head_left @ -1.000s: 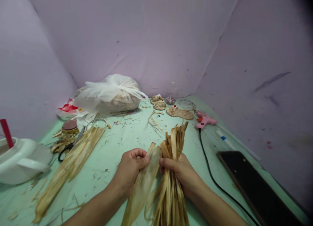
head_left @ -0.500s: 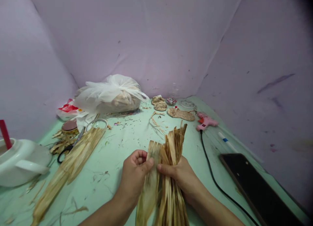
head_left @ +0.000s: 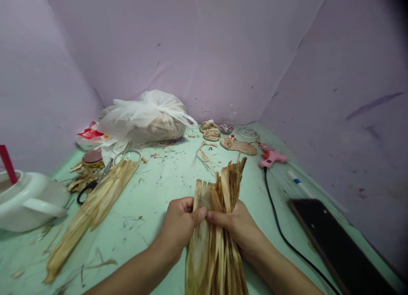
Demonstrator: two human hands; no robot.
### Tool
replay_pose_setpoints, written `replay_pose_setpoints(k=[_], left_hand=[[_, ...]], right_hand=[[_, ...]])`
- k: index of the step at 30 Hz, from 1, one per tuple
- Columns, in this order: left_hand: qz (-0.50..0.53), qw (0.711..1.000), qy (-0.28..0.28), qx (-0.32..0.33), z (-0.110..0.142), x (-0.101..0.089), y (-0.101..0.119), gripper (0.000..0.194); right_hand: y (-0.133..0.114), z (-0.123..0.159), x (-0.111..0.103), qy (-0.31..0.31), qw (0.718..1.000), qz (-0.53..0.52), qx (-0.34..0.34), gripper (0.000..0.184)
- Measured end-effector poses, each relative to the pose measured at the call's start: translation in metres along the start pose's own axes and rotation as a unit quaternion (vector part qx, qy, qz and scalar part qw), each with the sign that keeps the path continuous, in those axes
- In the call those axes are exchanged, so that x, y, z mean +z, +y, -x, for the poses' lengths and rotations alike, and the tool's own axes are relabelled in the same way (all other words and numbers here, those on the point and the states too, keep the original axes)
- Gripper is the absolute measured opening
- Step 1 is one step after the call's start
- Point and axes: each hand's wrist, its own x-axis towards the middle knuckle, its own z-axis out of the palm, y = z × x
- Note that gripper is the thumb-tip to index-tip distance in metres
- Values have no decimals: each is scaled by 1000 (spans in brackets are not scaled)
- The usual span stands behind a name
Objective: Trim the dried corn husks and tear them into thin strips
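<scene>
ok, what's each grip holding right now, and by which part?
Left grip: broad dry leaf strip, by its side edge near the upper end. Right grip: bundle of dry strips, around its upper part.

brown-streaked tan husks (head_left: 219, 256), pink glue gun (head_left: 272, 156)

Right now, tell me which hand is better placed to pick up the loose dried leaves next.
Probably the left hand: the loose dried leaves lie on its side, and it only pinches a flat leaf, while the right hand grips the thick bundle.
</scene>
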Motion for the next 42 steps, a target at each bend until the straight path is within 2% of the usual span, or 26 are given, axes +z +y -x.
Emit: replay_pose_setpoints(k=[3,9,17,22,26,29,31,33,36,38,39,42], left_hand=[[-21,1000,-19,7,2,3,0,22],[3,997,-76,-21,2,0,2,24],[15,993,-111,-47,1,-5,6,31],[26,989,-141,-41,-1,-9,6,31],[19,987,-151,-42,-6,-17,20,28],[-13,990,-139,-37,-10,-32,44,26],[-44,991,-121,-34,-13,-49,63,24],[-73,993,-91,-36,-16,-67,81,23],[-121,992,-15,-18,-20,-84,99,23],[-134,991,20,-2,-20,-81,99,24],[-129,991,22,-2,-19,-75,95,23],[-87,995,-9,-37,-12,-47,72,21]], right_hand=[[-1,2,2,0,1000,22,-2,21],[-3,3,3,-10,1000,26,2,17],[-6,5,3,-77,997,-9,21,19],[-4,5,2,-55,998,-25,16,15],[-10,3,-5,-57,995,-76,42,11],[-19,1,-16,-19,986,-151,65,11],[-26,-1,-25,-15,978,-200,57,14],[-33,-2,-32,-34,971,-235,36,17],[-39,-1,-38,-107,964,-242,33,19],[-38,0,-36,-137,962,-231,48,21],[-36,1,-33,-130,964,-227,49,24],[-26,1,-21,-52,976,-207,41,36]])
